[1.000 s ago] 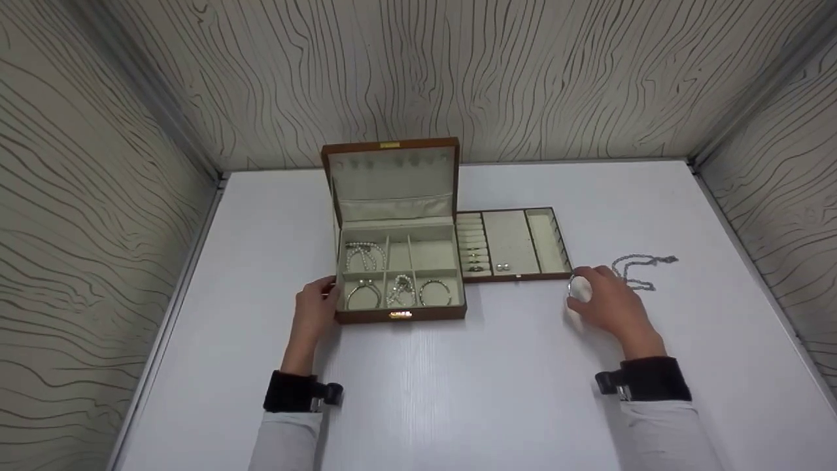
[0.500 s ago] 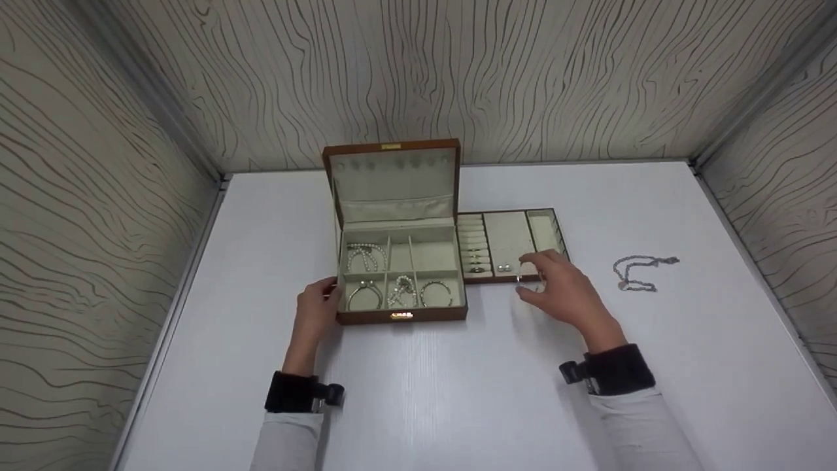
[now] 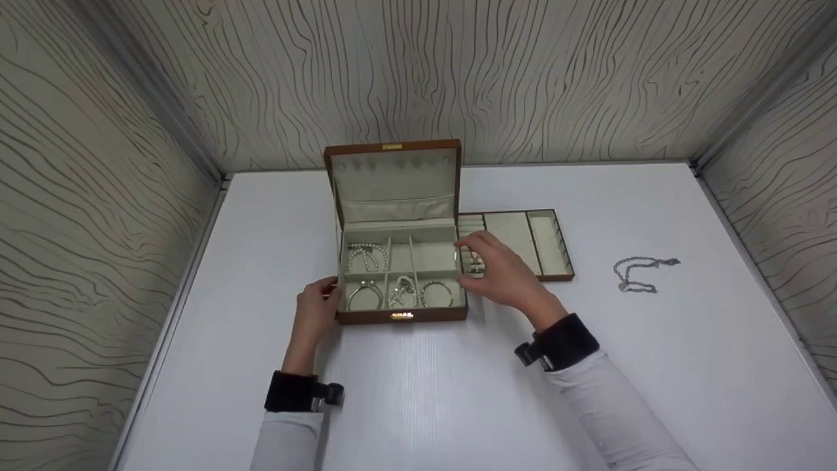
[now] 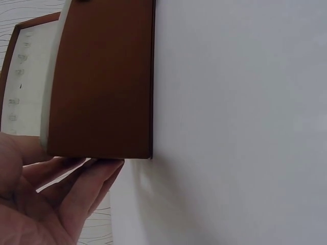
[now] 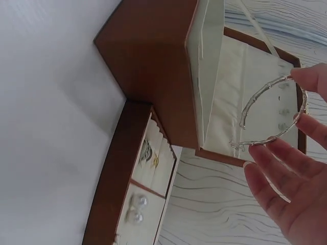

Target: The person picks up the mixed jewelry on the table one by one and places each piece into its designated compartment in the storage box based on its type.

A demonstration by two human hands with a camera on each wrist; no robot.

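A brown jewelry box [image 3: 366,318] stands with its lid up, a side drawer [image 3: 513,230] pulled out to the right. My left hand [image 3: 314,309] holds the box's left side, thumb at the top rim and fingers against the outer wall. With my right hand [image 3: 500,271] I pinch a silver open bangle [image 5: 255,96] between thumb and fingers, raised near the box's right wall. Pearl strings [image 3: 402,297] and two bangles [image 3: 436,284] lie in the compartments. In the right wrist view, the drawer shows pearl earrings [image 5: 137,208] and rings [image 5: 155,160], partly hidden in the head view.
A silver chain necklace [image 3: 624,286] with a pendant lies on the white table [image 3: 405,405] at the right. Wood-patterned walls [image 3: 418,78] enclose the table at the back and sides.
My right hand has carried the bangle leftward, from beside the necklace, across the drawer, to the box's right wall. The left hand stays at the box's side.
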